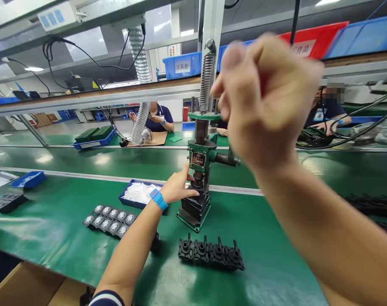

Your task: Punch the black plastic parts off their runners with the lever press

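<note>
A green hand press (202, 149) is mounted near the center of the frame, with a coiled spring (207, 76) seen above it and a black base block (196, 207) below. The left hand (176, 187) is held beside the press on its left side, with thumb and fingers spread wide; the thumb is laid over the top of the base block, just in front of the ram. A blue wristband (159, 199) is worn on the left wrist.

The right hand (266, 93) is raised in the upper right and blurred; its fingers are bent inward, but whether they are closed on anything cannot be told.

Four black housings with upright stems (202, 251) are lined up in the lower center, in front of the press. Black housings with white centers (108, 220) are set out in two rows in the lower left, partly hidden by the left forearm. Just behind them, white pieces (140, 192) are heaped in a blue tray (131, 204). A co-worker (164, 117) is seen beyond the bench, upper center.
</note>
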Tool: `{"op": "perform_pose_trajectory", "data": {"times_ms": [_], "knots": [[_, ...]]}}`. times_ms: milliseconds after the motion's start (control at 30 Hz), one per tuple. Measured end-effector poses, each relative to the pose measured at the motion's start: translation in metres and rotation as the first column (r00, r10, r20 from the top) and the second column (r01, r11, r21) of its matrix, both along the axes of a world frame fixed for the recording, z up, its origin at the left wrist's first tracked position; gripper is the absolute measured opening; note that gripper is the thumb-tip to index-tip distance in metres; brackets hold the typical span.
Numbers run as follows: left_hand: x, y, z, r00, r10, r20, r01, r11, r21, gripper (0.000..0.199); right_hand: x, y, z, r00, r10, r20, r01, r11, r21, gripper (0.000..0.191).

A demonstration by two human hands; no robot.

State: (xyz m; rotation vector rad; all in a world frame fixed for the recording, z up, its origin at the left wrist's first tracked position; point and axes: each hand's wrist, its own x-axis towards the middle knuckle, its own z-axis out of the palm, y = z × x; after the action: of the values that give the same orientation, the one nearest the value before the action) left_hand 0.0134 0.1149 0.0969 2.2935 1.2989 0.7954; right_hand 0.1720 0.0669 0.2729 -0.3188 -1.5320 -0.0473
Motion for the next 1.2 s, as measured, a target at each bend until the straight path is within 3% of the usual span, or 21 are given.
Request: {"op": "perform_pose_trajectory", "data": {"times_ms": [67,167,233,333,433,500,600,733,867,1067,1200], "knots": [[-0.014,-0.015,0.000,0.999,0.017,-0.047,-0.015,0.999,0.039,0.099,0.013,0.033,0.025,0.993,0.054,-0.107,-0.075,0.976,-0.206,0.030],[-0.046,-0.053,-0.014,0.994,0.033,-0.104,-0.026,0.997,0.075,0.103,0.029,0.071,0.045,0.977,0.072,-0.201,-0.159,0.873,-0.460,0.029],[-0.064,-0.081,-0.032,0.987,0.038,-0.157,-0.030,0.998,0.048,0.102,0.033,0.082,0.047,0.966,0.081,-0.246,-0.194,0.855,-0.481,0.028],[-0.079,-0.110,-0.062,0.962,0.083,-0.261,-0.086,0.996,0.001,0.101,0.032,0.080,0.044,0.960,0.091,-0.264,-0.205,0.872,-0.444,0.024],[-0.081,-0.120,-0.082,0.919,0.118,-0.375,-0.133,0.991,-0.015,0.106,0.030,0.074,0.041,0.963,0.074,-0.259,-0.185,0.880,-0.436,0.022],[-0.076,-0.121,-0.086,0.896,0.140,-0.421,-0.149,0.989,0.012,0.111,0.031,0.073,0.042,0.964,0.073,-0.257,-0.184,0.877,-0.443,0.022],[-0.061,-0.122,-0.083,0.915,0.094,-0.392,-0.090,0.996,0.029,0.118,0.032,0.073,0.042,0.964,0.075,-0.257,-0.190,0.868,-0.459,0.023],[-0.034,-0.122,-0.084,0.941,-0.086,-0.328,0.059,0.994,-0.090,0.111,0.030,0.074,0.042,0.959,0.108,-0.262,-0.220,0.867,-0.447,0.026],[-0.027,-0.120,-0.080,0.972,-0.055,-0.228,0.018,0.986,-0.164,0.098,0.027,0.077,0.043,0.923,0.156,-0.352,-0.297,0.870,-0.394,0.039],[-0.029,-0.084,-0.026,0.990,0.065,0.123,-0.059,0.997,-0.050,0.106,0.029,0.086,0.043,0.922,0.186,-0.341,-0.314,0.874,-0.370,0.036],[-0.009,-0.041,-0.004,0.991,0.094,0.091,-0.096,0.995,0.009,0.107,0.034,0.095,0.041,0.934,0.201,-0.294,-0.304,0.882,-0.361,0.031]]}}
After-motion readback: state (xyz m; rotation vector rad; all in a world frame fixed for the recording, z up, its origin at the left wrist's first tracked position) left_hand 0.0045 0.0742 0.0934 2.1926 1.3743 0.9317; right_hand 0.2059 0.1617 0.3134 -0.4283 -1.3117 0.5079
